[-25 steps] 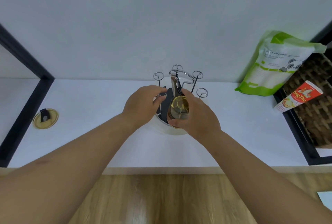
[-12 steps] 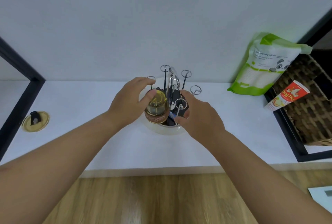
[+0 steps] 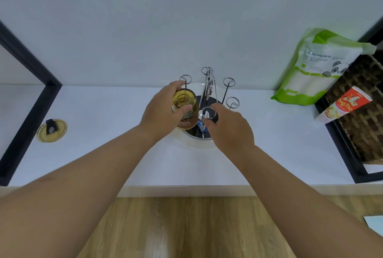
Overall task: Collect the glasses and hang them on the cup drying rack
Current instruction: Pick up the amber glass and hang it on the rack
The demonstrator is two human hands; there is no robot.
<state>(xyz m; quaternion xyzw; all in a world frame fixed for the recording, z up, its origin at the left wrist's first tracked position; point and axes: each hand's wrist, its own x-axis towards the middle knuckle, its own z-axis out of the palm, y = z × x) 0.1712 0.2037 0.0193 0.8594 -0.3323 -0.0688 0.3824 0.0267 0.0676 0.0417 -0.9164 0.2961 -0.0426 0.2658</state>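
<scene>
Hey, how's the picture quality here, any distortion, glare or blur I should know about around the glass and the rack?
Head view: strong wide-angle distortion, the white counter's edge bows and both forearms balloon toward the corners; lighting is soft and even, shadows faint; the amber glass in the left hand and the cup drying rack's chrome handle show small highlights; the centre is fairly sharp, while the green pouch's small print is unreadable.

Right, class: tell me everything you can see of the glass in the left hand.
The glass is a clear, amber-tinted tumbler, held upside down, its base facing the camera and its mouth near the rack's dark tray. Brown lettering bands the lower part, by the rim. The left hand grips it from the side, thumb across the front. It sits at the rack's left side; whether a prong is inside cannot be told.
</scene>
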